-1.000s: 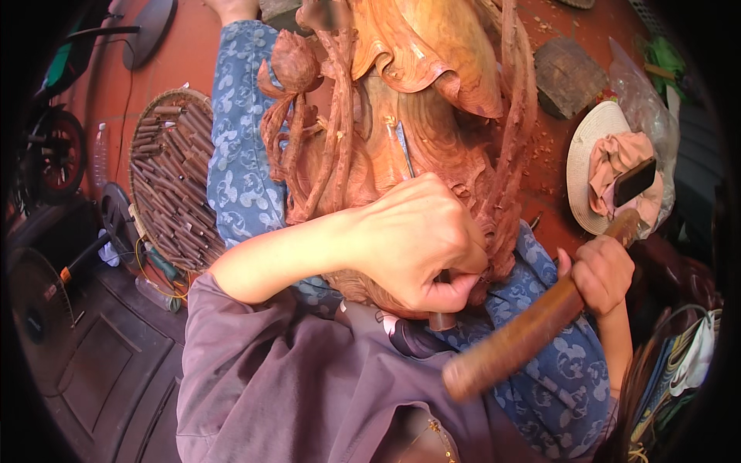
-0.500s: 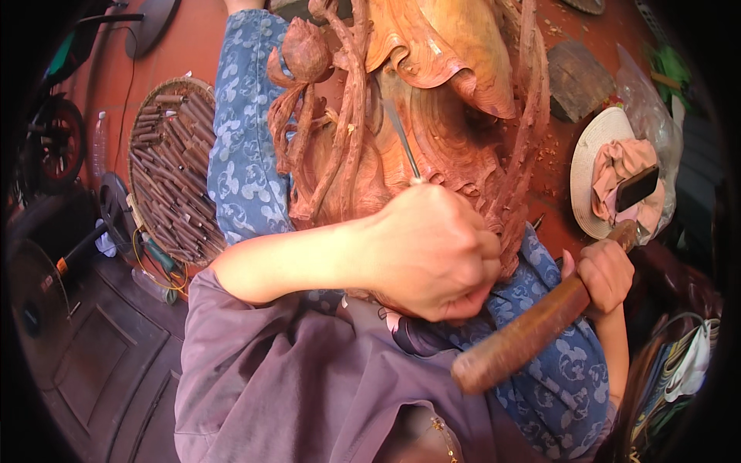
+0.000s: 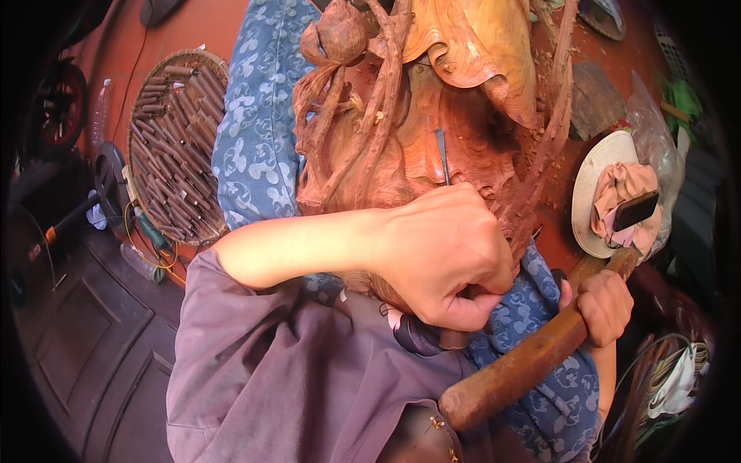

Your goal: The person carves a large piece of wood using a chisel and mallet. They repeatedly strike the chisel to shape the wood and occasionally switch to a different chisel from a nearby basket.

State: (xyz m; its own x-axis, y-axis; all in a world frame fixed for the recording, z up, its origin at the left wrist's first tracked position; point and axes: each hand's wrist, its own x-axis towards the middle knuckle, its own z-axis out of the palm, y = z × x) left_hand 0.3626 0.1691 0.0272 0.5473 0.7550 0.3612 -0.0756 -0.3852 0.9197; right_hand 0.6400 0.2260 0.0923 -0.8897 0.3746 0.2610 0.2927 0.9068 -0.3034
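Observation:
My left hand is closed in a fist around a carving chisel. Its thin metal blade points away from me onto the reddish carved wood, and the butt of its wooden handle shows below the fist. To the right, my right hand grips a thick wooden mallet, a long bar slanting down toward my lap. The mallet is apart from the chisel. The carving has wavy folds, twisted stems and a bud; part of it lies hidden under my left forearm.
A round basket at left holds many wood-handled tools. On the right lie a straw hat, pink cloth and a dark phone. A wood block stands beyond. Wood chips are scattered on the red tile floor.
The chisel blade has turned more upright in view, its tip now lower and further right. The mallet's near end has dropped slightly down and left. The whole view has shifted a little.

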